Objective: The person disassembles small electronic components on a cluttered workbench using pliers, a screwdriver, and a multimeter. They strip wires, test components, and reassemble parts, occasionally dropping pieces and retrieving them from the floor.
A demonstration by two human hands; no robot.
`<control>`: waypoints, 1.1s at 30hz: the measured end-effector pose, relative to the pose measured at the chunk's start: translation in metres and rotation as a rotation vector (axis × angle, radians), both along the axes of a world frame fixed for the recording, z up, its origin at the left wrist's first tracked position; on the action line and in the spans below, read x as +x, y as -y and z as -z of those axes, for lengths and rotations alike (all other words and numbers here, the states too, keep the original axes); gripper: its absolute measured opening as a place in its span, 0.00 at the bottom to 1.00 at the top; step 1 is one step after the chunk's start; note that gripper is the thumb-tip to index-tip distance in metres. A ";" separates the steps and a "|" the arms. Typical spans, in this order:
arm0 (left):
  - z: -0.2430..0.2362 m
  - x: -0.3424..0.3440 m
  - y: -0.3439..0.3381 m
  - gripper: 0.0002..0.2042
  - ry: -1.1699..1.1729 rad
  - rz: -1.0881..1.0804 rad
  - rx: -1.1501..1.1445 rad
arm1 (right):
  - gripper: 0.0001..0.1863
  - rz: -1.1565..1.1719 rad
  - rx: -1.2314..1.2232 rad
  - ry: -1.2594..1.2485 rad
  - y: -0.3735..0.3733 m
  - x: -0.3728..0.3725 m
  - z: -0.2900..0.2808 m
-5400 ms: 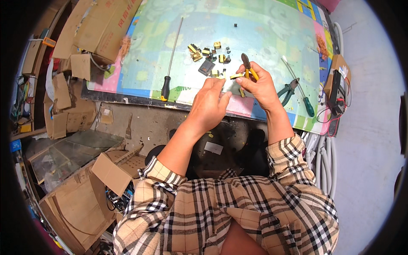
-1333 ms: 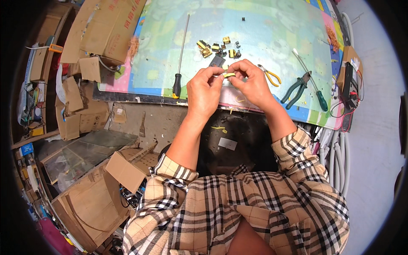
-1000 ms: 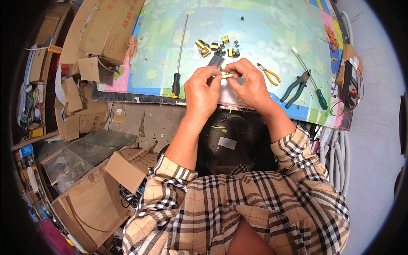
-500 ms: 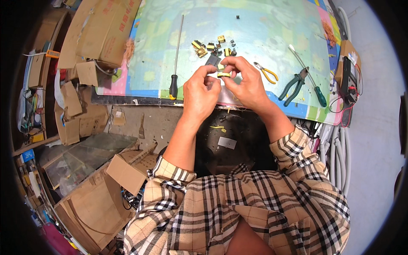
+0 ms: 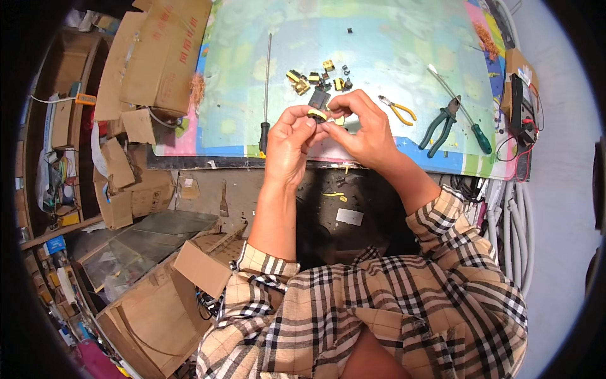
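- Holds a small yellow-and-black part [image 5: 317, 115] in the left hand [image 5: 288, 143], over the near side of the tabletop [image 5: 391, 44].
- Lays its long axis roughly crosswise in the view, sloping slightly down from left to right.
- Points its left end toward the left forefinger, and its right end toward the fingertips of the right hand [image 5: 367, 129].
- Shows bright yellow along the upper side, away from the body, with black below, nearer the body.
- Looks short and slightly bowed, with the yellow as a curved band along one long side.
- Hides some of the black portion behind the fingers; too small for finer detail.
- Has the left grip narrow, pinched on the part with thumb and forefinger.
- Has the right grip bent inward just beside the part's right end; cannot tell touching from nearly touching.
- Shows a flat black block [image 5: 319, 99] just beyond the part, and a pile of yellow-and-black pieces [image 5: 314, 78] farther out.
- Shows a yellow block [image 5: 339, 120] partly hidden behind the right hand.
- Bears, to the right, yellow-handled cutters [image 5: 390, 105], then green-handled pliers [image 5: 445, 117] beside a green-handled screwdriver [image 5: 482, 139].
- Bears, just left of the left hand, a black-handled screwdriver [image 5: 264, 132], shaft pointing away from the body.
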State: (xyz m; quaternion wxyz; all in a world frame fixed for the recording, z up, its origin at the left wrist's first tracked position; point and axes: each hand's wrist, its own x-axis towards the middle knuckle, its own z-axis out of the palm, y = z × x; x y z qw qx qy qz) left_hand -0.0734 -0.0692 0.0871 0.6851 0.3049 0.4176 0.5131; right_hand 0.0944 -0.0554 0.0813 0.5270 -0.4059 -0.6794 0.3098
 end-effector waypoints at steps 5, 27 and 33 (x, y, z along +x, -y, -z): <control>0.009 0.001 -0.003 0.09 0.215 0.024 -0.091 | 0.12 -0.021 0.012 -0.018 0.000 0.003 0.004; 0.007 0.003 -0.002 0.05 0.306 -0.029 -0.310 | 0.05 -0.002 -0.161 -0.031 -0.002 0.006 0.008; 0.010 0.000 -0.003 0.06 0.252 0.143 -0.301 | 0.05 -0.111 -0.386 -0.150 -0.006 0.009 0.017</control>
